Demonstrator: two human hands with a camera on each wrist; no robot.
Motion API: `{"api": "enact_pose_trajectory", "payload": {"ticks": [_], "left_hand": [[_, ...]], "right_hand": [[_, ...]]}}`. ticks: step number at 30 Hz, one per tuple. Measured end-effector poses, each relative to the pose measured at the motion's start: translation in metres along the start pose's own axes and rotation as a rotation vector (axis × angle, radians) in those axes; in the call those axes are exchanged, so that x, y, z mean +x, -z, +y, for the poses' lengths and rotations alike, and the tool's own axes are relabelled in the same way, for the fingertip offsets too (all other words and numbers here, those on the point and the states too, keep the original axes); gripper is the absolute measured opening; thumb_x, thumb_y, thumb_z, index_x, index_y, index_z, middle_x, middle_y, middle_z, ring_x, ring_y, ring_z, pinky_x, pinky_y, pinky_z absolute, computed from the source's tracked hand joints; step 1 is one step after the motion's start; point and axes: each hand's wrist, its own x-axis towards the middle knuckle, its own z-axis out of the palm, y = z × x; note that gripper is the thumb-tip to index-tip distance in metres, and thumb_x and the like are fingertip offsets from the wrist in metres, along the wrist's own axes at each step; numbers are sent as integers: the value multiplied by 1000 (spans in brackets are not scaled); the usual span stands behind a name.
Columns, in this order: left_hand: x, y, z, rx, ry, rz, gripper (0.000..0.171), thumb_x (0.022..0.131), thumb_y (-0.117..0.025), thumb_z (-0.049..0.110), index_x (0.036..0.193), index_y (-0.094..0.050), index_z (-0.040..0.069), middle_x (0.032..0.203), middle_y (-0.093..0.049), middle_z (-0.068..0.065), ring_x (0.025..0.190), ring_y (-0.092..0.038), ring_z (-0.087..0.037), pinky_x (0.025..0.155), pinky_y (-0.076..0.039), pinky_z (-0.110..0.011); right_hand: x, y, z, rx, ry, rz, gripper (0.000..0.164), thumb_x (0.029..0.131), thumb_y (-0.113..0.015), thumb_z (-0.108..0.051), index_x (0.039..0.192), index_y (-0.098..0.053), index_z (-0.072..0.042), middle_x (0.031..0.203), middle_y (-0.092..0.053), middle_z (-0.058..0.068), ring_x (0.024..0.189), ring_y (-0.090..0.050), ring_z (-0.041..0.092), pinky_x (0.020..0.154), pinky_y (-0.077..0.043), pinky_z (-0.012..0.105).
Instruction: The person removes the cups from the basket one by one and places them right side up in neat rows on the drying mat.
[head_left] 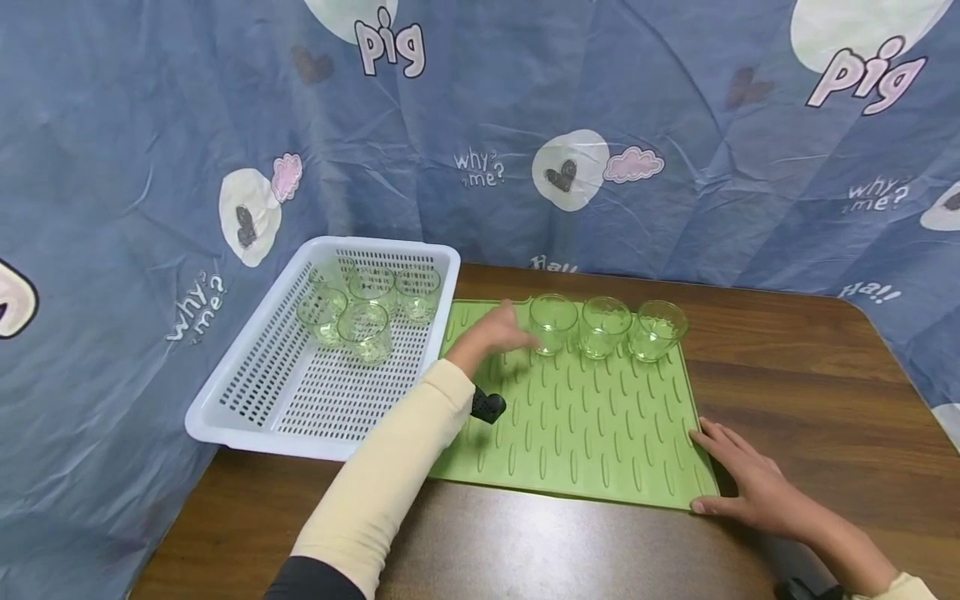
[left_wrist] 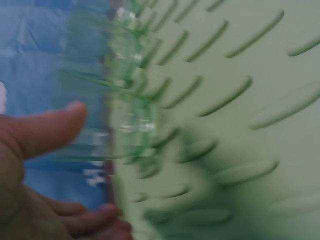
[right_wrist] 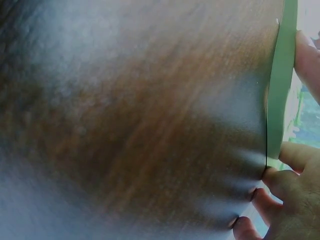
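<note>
Three clear green-tinted glasses stand upright in a row along the back of a green ridged mat (head_left: 570, 417): a left one (head_left: 553, 325), a middle one (head_left: 603, 327) and a right one (head_left: 657, 331). Just left of the left glass is my left hand (head_left: 495, 331). The left wrist view has its thumb (left_wrist: 55, 131) and fingers spread apart, with that glass (left_wrist: 131, 125) beyond them; whether they touch it I cannot tell. At the mat's front right corner my right hand (head_left: 753, 483) rests with fingers spread, touching the edge; the right wrist view has its fingertips (right_wrist: 295, 156) along the mat's edge (right_wrist: 281, 90).
A white perforated plastic basket (head_left: 207, 422) stands left of the mat, with several similar glasses (head_left: 365, 332) grouped in its back part. The brown wooden table (head_left: 810, 367) extends to the right and front. A blue printed cloth (head_left: 450, 125) hangs behind and at left.
</note>
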Motion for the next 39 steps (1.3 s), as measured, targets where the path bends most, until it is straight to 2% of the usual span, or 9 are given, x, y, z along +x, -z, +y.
{"api": "enact_pose_trajectory", "payload": {"ticks": [4, 7, 11, 13, 16, 22, 29, 34, 39], "left_hand": [[-18, 24, 11, 166, -37, 29, 91, 93, -64, 37, 157, -14, -3, 164, -23, -21, 151, -27, -36, 125, -28, -46], [-32, 42, 13, 233, -122, 103, 76, 96, -62, 37, 154, -27, 2, 158, -37, -16, 146, -38, -33, 121, -35, -46], [-50, 66, 8, 250, -262, 185, 60, 97, -60, 30, 148, -41, 2, 151, -47, -15, 140, -45, -31, 119, -37, -45], [-58, 75, 4, 243, -320, 218, 55, 97, -60, 26, 143, -47, 0, 147, -52, -17, 138, -48, -32, 118, -38, -44], [-68, 87, -2, 245, -359, 265, 49, 97, -60, 24, 139, -52, 0, 142, -56, -18, 134, -51, -33, 116, -40, -46], [-83, 104, -22, 242, -370, 323, 49, 97, -60, 24, 140, -50, 3, 139, -59, -16, 133, -52, -34, 113, -42, -50], [-98, 125, -64, 248, -338, 391, 53, 95, -61, 20, 142, -47, 1, 138, -59, -21, 133, -51, -40, 114, -39, -56], [-109, 138, -88, 224, -301, 407, 50, 95, -62, 19, 139, -49, -1, 138, -58, -24, 131, -51, -42, 108, -43, -57], [-110, 146, -106, 264, -282, 395, 47, 95, -62, 19, 135, -53, -3, 137, -57, -26, 130, -51, -44, 108, -42, -59]], "right_hand": [[-1, 1, -1, -1, -3, 4, 91, 70, -86, -38, 144, -46, -2, 152, -39, 28, 149, -24, 24, 86, -38, 77], [0, 2, -2, 6, -12, -10, 91, 71, -86, -39, 144, -46, -2, 152, -39, 28, 147, -27, 33, 86, -37, 78], [1, 3, -3, 13, -26, -33, 91, 71, -86, -40, 144, -46, -2, 153, -37, 29, 139, -33, 48, 86, -36, 80], [1, 3, -3, 12, -27, -36, 91, 71, -86, -40, 144, -46, -1, 153, -37, 29, 137, -35, 51, 87, -36, 80], [2, 4, -3, 17, -24, -32, 91, 71, -86, -39, 143, -46, 0, 153, -37, 30, 136, -35, 52, 87, -36, 80], [2, 4, -4, 28, -23, -35, 92, 71, -85, -40, 144, -45, 0, 153, -36, 30, 136, -34, 54, 88, -33, 82], [1, 2, -3, 9, -12, -19, 91, 71, -85, -40, 144, -46, -3, 153, -38, 28, 145, -30, 38, 88, -37, 79], [2, 4, -4, 14, -26, -35, 91, 71, -85, -41, 144, -46, -2, 153, -38, 29, 142, -33, 45, 88, -36, 80], [1, 4, -4, 16, -34, -41, 92, 72, -85, -41, 144, -46, -2, 153, -38, 29, 142, -32, 44, 88, -37, 80]]}}
